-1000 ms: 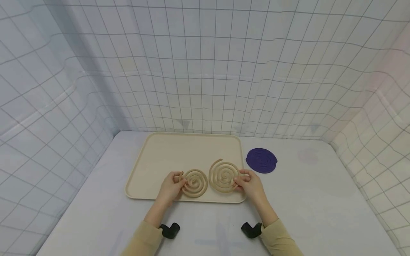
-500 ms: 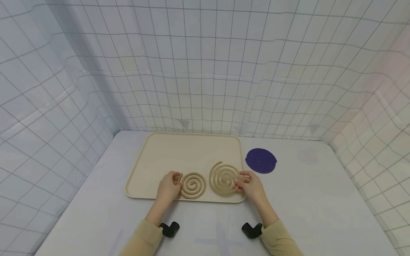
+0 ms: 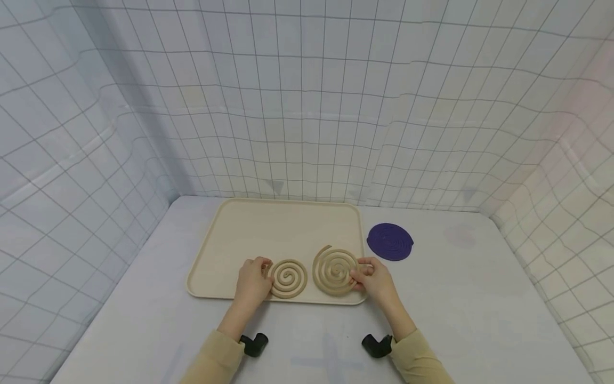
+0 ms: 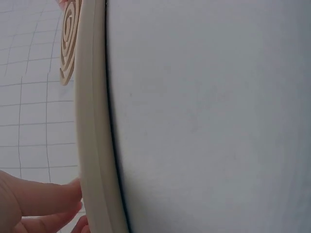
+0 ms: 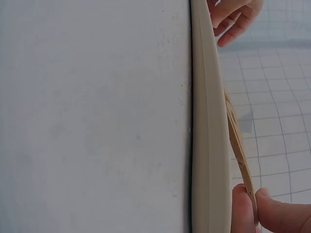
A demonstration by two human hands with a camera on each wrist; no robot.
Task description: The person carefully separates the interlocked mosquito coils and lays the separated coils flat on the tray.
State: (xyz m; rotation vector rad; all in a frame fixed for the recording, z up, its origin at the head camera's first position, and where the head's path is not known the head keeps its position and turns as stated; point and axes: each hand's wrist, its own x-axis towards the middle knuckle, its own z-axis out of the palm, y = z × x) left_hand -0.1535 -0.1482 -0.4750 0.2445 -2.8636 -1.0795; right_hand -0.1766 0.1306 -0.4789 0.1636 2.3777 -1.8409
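Two tan mosquito coils are at the front of the cream tray. The left mosquito coil [image 3: 288,278] lies flat on the tray [image 3: 288,213], and my left hand [image 3: 253,280] has thumb and fingertips round its outer left edge. That coil is hidden behind the tray rim in the left wrist view, where the thumb [image 4: 48,196] and fingers dip behind the rim. My right hand [image 3: 375,277] pinches the larger mosquito coil [image 3: 331,271] by its right edge. In the right wrist view this coil [image 5: 238,150] stands tilted above the rim, between thumb and finger.
A purple spiral coil [image 3: 390,241] lies on the white table [image 3: 460,298] just right of the tray. White grid-patterned curtains [image 3: 307,117] enclose the table at the back and sides. Black wrist mounts [image 3: 377,345] sit below both hands.
The left coil has come down flat onto the tray, and my left hand's fingers have shifted from over it to its outer edge. The right coil has dropped slightly, still pinched.
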